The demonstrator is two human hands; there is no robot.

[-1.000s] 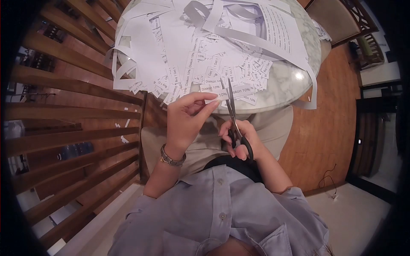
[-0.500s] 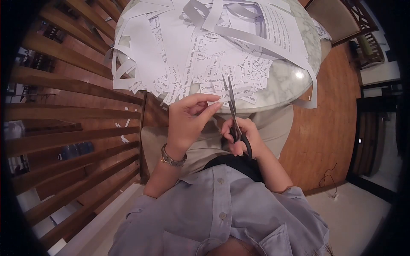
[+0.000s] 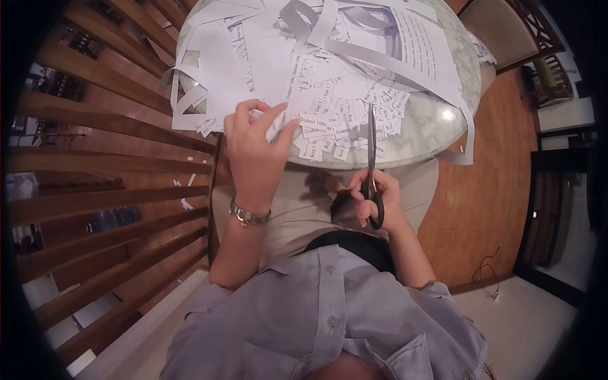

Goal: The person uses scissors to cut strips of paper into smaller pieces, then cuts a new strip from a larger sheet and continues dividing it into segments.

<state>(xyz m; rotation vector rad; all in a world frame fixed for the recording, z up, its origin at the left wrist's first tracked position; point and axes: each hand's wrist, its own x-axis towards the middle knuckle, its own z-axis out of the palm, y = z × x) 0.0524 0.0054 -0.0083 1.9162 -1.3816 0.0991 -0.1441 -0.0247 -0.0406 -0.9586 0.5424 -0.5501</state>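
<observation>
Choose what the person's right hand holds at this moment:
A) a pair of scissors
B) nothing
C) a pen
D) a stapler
A: the right hand grips the black handles of the scissors, whose blades point away from the body over the paper slips on the marble table.

Cut paper slips on table: "Diskon 10%", "Buy 1 Get 1".
</observation>
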